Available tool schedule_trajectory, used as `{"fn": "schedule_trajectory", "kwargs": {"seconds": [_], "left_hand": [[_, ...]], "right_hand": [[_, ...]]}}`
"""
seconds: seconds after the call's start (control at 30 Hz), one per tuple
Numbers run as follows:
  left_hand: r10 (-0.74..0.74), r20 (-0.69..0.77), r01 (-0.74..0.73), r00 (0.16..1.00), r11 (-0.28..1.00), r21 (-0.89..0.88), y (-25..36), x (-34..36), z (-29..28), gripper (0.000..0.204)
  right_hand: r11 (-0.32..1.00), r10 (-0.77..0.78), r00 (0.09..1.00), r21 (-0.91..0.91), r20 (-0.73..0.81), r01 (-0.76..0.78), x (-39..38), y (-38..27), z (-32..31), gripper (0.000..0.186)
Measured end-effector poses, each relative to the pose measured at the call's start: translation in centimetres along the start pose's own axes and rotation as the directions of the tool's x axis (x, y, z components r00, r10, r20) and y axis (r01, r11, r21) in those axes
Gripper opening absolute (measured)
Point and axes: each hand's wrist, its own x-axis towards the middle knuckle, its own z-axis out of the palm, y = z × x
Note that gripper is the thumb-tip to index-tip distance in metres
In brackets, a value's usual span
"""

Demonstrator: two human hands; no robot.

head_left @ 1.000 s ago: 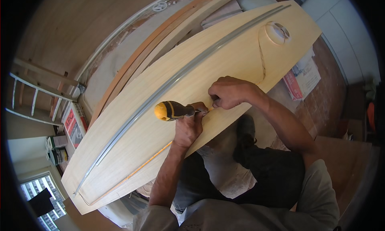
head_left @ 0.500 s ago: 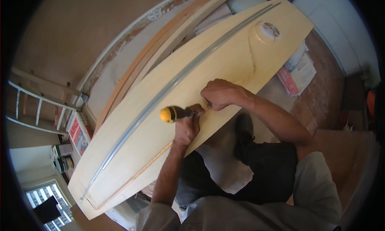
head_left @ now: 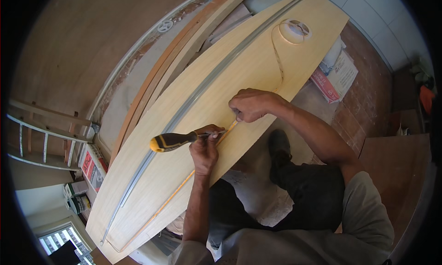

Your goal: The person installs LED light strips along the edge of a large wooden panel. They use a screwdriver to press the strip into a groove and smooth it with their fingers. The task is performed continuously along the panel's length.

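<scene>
A long pale wooden board (head_left: pixel 258 74) lies slantwise before me. Along its near side runs a thin orange-yellow LED strip (head_left: pixel 172 194), which continues under my hands to a white reel (head_left: pixel 307 33) at the far right end. My left hand (head_left: pixel 204 152) is closed around the shaft of a screwdriver (head_left: pixel 174 141); its black and yellow handle points left and its tip reaches the strip. Just to the right, my right hand (head_left: pixel 254 106) pinches the strip against the board, its fingertips partly hidden. Narrow grey metal channels (head_left: pixel 202 87) lie lengthwise on the board's far side.
Long timber planks (head_left: pixel 154 87) lie beyond the board. A ladder (head_left: pixel 46 143) is at the left, near a red and white package (head_left: pixel 92 167). Another red and white bag (head_left: pixel 338 76) rests on the tiled floor at right. My shoe (head_left: pixel 279 147) is below the board's near edge.
The screwdriver's handle has swung down to the left, showing its full length. More of the strip shows between my hands. The whole view has shifted slightly.
</scene>
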Motion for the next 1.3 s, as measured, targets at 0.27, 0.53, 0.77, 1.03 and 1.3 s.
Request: {"fn": "schedule_trajectory", "kwargs": {"seconds": [0.27, 0.53, 0.77, 1.03, 1.3], "left_hand": [[0.025, 0.066, -0.025, 0.998, 1.000, 0.002, 1.1, 1.8, 0.5, 0.007], [-0.031, 0.021, 0.034, 0.999, 0.990, -0.140, 1.1, 2.7, 2.1, 0.006], [-0.015, 0.060, 0.025, 0.998, 0.987, -0.160, 0.8, 2.3, 2.1, 0.006], [-0.013, 0.050, 0.021, 0.999, 0.988, -0.153, 0.6, 2.2, 2.2, 0.006], [-0.010, 0.050, 0.017, 0.999, 0.990, -0.143, 0.8, 2.3, 2.4, 0.005]], "right_hand": [[0.997, 0.074, 0.996, -0.024, 0.041, -0.073, 0.2, 0.0, -0.2, 0.028], [0.977, 0.007, 1.000, 0.214, -0.015, -0.004, -1.2, 1.1, -1.3, 0.027], [0.993, 0.047, 0.998, 0.108, 0.028, -0.050, -0.9, 2.0, -2.0, 0.026], [0.994, 0.099, 0.992, 0.034, 0.083, -0.102, -0.8, 1.9, -1.4, 0.025], [0.995, 0.088, 0.993, 0.045, 0.084, -0.092, -0.6, 2.2, -1.3, 0.026]]}}
